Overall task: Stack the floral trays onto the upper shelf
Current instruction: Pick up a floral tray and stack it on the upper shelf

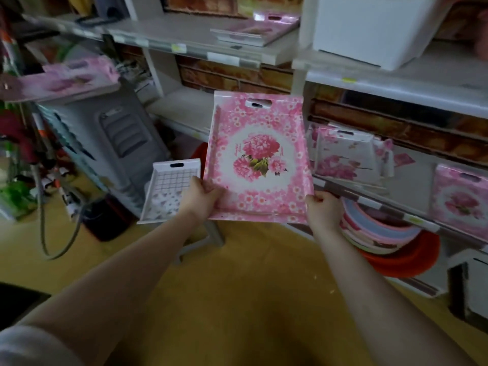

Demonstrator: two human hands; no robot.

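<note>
A pink floral tray (260, 159) with a peony picture hangs tilted in front of the shelves, held by its near edge. My left hand (202, 198) grips its near left corner and my right hand (323, 208) grips its near right corner. On the upper shelf (184, 43) lies a short stack of floral trays (257, 30). More floral trays (346, 154) lean on the lower right shelf, with another pink one (462, 199) at the far right.
A white tray with a grid pattern (169, 191) sits low, left of my left hand. A white bin (375, 27) fills the upper right shelf. Stacked coloured plastic plates (380, 233) lie below the right shelf. A grey appliance (111, 138) stands at left.
</note>
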